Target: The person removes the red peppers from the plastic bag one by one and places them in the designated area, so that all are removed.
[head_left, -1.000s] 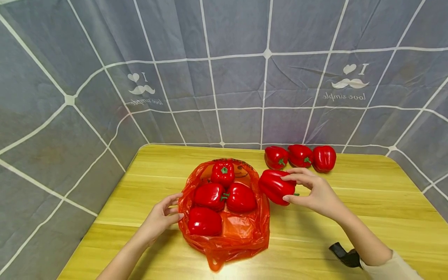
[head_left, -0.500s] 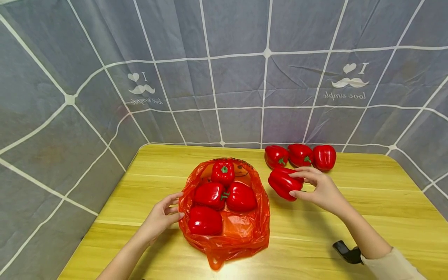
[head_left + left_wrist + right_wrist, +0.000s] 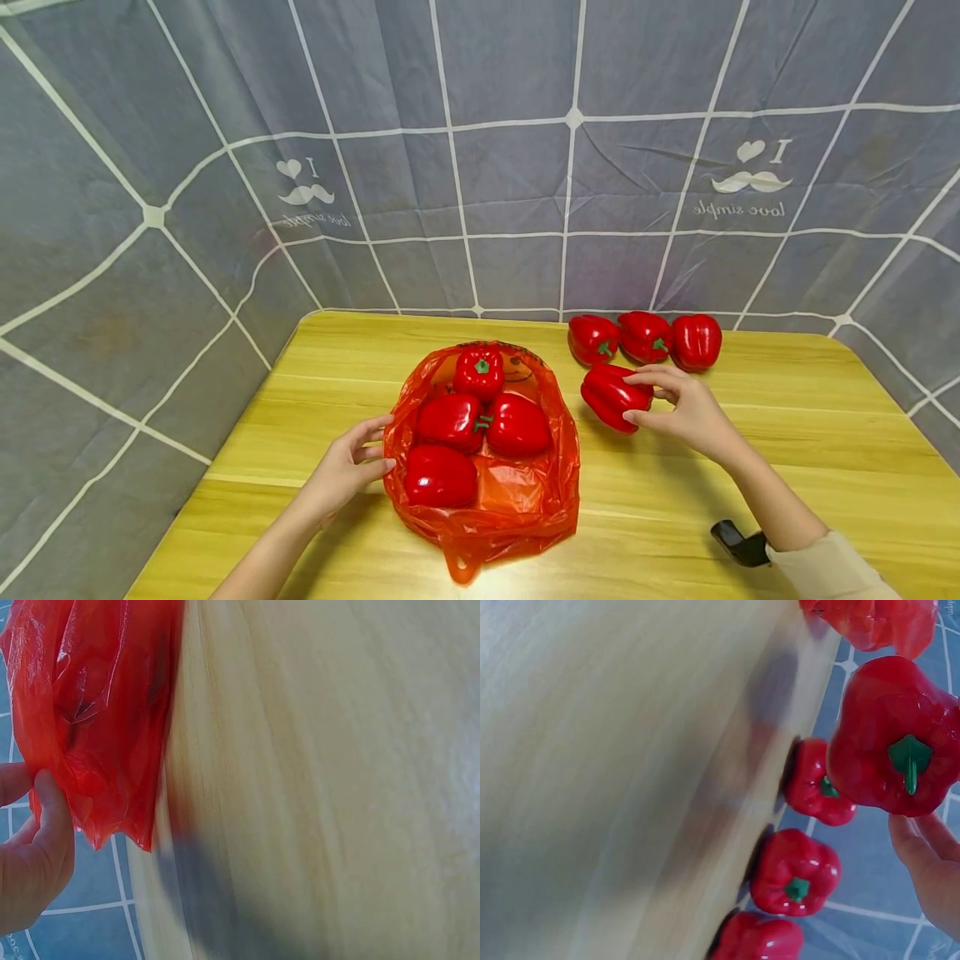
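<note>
A red plastic bag (image 3: pixel 517 487) stands with its mouth open in the middle of the table, several red bell peppers (image 3: pixel 517 425) inside. At its left rim my left hand (image 3: pixel 348 458) pinches the plastic between thumb and fingers; the left wrist view shows the thumb against the bag (image 3: pixel 97 712). To the right of the bag, my right hand (image 3: pixel 686 408) grips another red bell pepper (image 3: pixel 611 396) between thumb and fingers, held above the table. In the right wrist view that pepper (image 3: pixel 885 735) has its green stem towards the camera.
Three more red bell peppers (image 3: pixel 643 336) sit in a row at the back right of the wooden table (image 3: pixel 787 417). Behind the table hangs a grey cloth (image 3: pixel 510 183) with white grid lines. A black device (image 3: pixel 738 546) is at the right wrist.
My right hand has moved to the right with its bell pepper, away from the bag's right rim. The left hand and the bag have stayed put.
</note>
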`<state>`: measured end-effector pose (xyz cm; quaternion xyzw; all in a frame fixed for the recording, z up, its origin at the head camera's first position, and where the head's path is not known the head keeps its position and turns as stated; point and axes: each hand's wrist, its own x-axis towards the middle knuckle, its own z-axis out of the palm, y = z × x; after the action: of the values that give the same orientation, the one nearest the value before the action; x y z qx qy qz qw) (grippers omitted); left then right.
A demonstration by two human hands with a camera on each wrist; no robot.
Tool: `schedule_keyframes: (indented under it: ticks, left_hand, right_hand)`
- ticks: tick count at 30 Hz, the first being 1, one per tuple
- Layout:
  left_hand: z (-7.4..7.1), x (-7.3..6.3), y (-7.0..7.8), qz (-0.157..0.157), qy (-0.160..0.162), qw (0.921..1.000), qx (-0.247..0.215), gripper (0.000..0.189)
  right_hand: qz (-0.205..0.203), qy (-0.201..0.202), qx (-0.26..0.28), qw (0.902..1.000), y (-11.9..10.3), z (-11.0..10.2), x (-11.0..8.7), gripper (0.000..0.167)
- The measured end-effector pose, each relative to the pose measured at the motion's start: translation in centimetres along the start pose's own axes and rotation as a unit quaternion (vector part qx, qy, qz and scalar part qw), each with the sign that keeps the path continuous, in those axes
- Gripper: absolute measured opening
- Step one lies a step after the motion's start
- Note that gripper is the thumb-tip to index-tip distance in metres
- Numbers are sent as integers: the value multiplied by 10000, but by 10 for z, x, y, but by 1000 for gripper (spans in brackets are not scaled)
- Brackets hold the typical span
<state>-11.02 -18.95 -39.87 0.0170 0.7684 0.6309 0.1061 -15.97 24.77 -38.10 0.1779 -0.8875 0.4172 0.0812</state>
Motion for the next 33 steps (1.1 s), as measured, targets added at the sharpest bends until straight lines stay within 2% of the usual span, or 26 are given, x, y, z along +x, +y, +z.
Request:
schedule_keyframes:
  ticks: [14, 22, 33]
  left_hand:
    - [1, 0, 1, -45, 92, 9999, 55, 56]
    - [1, 0, 1, -57, 114, 9999, 65, 57]
    - [2, 0, 1, -41, 107, 9999, 34, 56]
  right_hand:
    - [57, 94, -139, 9998, 21, 12, 6, 40]
    - [279, -9, -92, 9996, 27, 18, 12, 41]
    - [163, 38, -223, 9996, 33, 24, 22, 40]
